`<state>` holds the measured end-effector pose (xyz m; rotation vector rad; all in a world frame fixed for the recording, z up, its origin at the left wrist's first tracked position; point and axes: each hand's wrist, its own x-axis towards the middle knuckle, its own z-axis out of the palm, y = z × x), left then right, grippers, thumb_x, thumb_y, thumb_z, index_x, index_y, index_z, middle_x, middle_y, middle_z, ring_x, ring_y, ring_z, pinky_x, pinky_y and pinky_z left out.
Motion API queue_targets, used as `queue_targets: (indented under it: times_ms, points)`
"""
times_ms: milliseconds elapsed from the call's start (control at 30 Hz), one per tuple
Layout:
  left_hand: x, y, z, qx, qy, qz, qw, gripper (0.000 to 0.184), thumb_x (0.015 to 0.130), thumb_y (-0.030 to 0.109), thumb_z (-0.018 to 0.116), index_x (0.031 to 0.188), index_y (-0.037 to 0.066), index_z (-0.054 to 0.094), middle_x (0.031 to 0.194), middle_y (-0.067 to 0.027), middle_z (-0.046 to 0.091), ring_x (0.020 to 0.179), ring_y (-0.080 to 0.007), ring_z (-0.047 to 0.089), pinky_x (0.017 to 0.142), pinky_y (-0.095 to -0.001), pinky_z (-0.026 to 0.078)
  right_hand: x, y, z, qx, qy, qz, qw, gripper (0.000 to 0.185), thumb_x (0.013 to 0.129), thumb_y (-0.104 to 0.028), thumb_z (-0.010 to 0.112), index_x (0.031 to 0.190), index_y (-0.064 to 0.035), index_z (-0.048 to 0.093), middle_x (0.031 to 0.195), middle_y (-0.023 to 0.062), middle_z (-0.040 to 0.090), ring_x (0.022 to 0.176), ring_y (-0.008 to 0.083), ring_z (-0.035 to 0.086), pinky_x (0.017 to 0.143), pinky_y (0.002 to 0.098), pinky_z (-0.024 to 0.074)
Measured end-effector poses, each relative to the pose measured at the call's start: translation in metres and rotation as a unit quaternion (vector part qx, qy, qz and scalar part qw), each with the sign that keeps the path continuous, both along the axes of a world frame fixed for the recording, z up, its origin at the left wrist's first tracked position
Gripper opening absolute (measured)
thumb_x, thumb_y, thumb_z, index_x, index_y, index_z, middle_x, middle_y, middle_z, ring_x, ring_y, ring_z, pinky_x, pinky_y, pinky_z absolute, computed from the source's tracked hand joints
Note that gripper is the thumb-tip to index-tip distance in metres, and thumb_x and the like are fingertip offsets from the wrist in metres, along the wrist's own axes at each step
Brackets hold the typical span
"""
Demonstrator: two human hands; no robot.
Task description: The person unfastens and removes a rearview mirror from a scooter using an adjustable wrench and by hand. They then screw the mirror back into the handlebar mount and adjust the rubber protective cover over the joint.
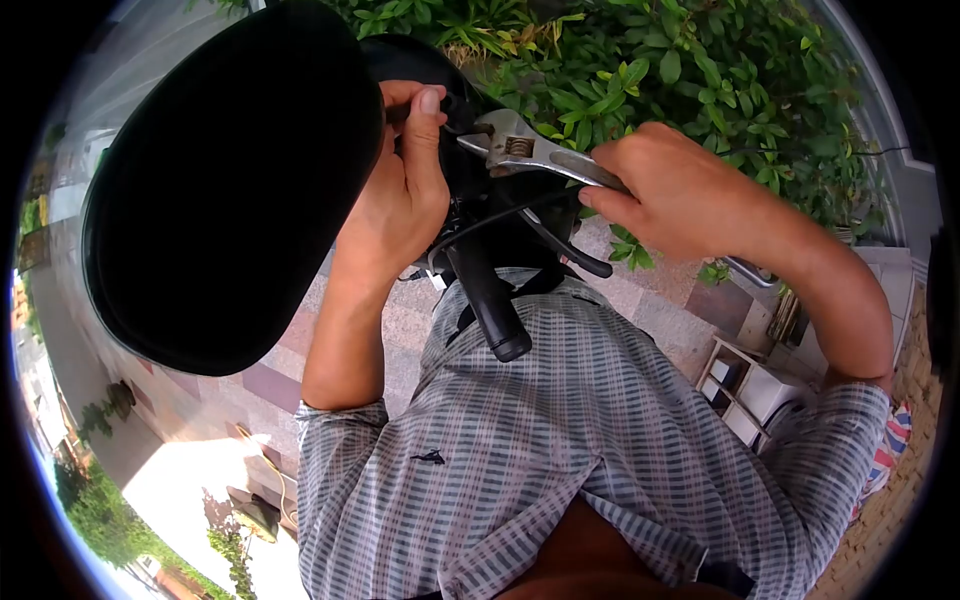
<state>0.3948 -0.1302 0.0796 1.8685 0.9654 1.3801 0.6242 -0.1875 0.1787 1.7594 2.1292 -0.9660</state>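
Note:
My right hand is wrapped round the handle of a silver adjustable wrench. The wrench's jaws point left, at dark parts near the base of the handlebar. Beside the jaws, my left hand is closed, thumb against curled fingers; the large black rear-view mirror partly hides them, and I cannot make out what they grip. Below both hands, a black rubber handlebar grip points toward my body. A black lever runs alongside it on the right.
Leafy green bushes grow just beyond the handlebar. Paving tiles cover the ground. On the right stands a box with compartments holding small items. A yellowish cord lies on the ground at left.

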Motion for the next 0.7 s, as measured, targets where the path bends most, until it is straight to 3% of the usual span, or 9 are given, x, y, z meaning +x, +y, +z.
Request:
queue_targets:
  times_ms: [100, 433, 567, 700]
  points:
    - [-0.007, 0.001, 0.008, 0.003, 0.073, -0.014, 0.997, 0.018, 0.106, 0.006, 0.057, 0.11, -0.011, 0.055, 0.104, -0.0208, 0.07, 0.087, -0.0207, 0.072, 0.08, -0.0293, 0.06, 0.003, 0.002, -0.006, 0.017, -0.007, 0.011, 1.0, 0.037, 0.098, -0.026, 0.065, 0.086, 0.0095, 0.067, 0.085, 0.0278, 0.068, 0.088, 0.0455, 0.068, 0.081, 0.0514, 0.0555]
    - [-0.013, 0.001, 0.007, -0.025, 0.036, -0.042, 0.998, 0.018, 0.106, 0.008, 0.057, 0.11, -0.01, 0.055, 0.104, -0.0204, 0.071, 0.089, -0.0199, 0.072, 0.082, -0.0293, 0.059, 0.038, 0.01, -0.044, 0.081, 0.043, 0.036, 0.995, 0.034, 0.098, -0.026, 0.065, 0.095, 0.0075, 0.067, 0.078, 0.0253, 0.066, 0.078, 0.0443, 0.067, 0.076, 0.0515, 0.0516]
    - [-0.014, 0.001, 0.006, 0.003, 0.068, -0.027, 0.997, 0.018, 0.106, 0.008, 0.057, 0.11, -0.01, 0.054, 0.104, -0.0201, 0.071, 0.087, -0.0195, 0.072, 0.081, -0.0285, 0.058, 0.024, -0.02, -0.044, 0.034, 0.084, -0.088, 0.992, 0.034, 0.097, -0.024, 0.067, 0.089, 0.0086, 0.063, 0.074, 0.0259, 0.064, 0.07, 0.0431, 0.064, 0.068, 0.0498, 0.0496]
    - [-0.011, 0.002, 0.007, 0.009, 0.076, -0.012, 0.997, 0.018, 0.106, 0.008, 0.057, 0.11, -0.01, 0.055, 0.102, -0.02, 0.071, 0.085, -0.0194, 0.073, 0.08, -0.0282, 0.058, 0.037, -0.043, -0.033, 0.082, 0.104, -0.119, 0.984, 0.022, 0.095, -0.013, 0.068, 0.098, 0.0066, 0.057, 0.07, 0.0224, 0.061, 0.065, 0.0374, 0.063, 0.063, 0.0478, 0.0472]
